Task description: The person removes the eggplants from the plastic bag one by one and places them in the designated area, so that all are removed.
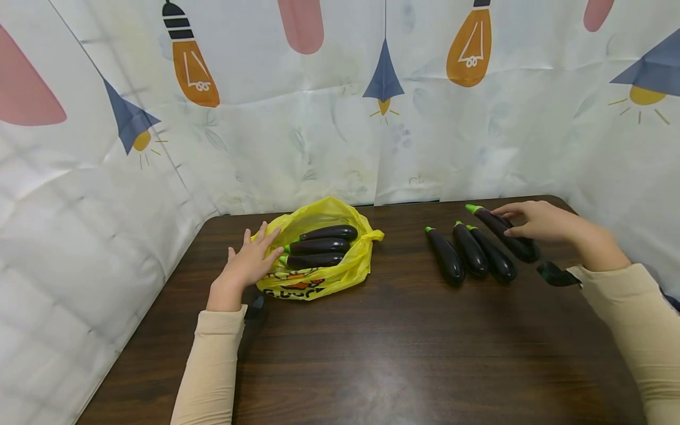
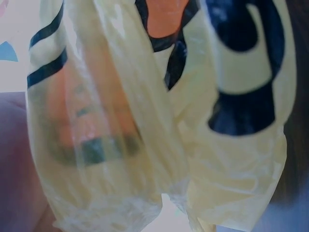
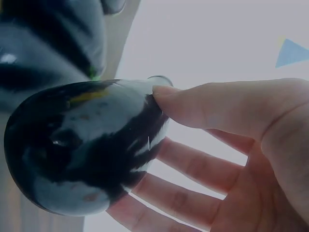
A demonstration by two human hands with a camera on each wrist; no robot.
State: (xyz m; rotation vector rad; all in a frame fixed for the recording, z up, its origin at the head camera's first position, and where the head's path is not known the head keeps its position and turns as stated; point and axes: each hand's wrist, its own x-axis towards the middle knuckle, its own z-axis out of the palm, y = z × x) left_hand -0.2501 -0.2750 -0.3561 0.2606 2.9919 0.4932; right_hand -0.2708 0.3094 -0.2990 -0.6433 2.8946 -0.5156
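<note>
My right hand (image 1: 544, 221) holds a dark eggplant (image 1: 507, 236) between thumb and fingers, its green stem end pointing up and left. In the right wrist view, the rounded end of this eggplant (image 3: 82, 150) faces the camera. Three more eggplants (image 1: 470, 251) lie side by side on the table just left of it. At the left, a yellow plastic bag (image 1: 358, 268) lies with its mouth open and several eggplants (image 1: 319, 246) inside. Spread fingers of my left hand (image 1: 247, 260) rest at the bag's left rim. Printed bag plastic (image 2: 231, 169) fills most of the left wrist view.
Everything stands on a dark brown wooden table (image 1: 382, 348). A white cloth (image 1: 329, 136) printed with lamps and bulbs hangs behind the far edge and along both sides. Dark wrist-worn gear (image 1: 555, 274) sits beneath the right wrist.
</note>
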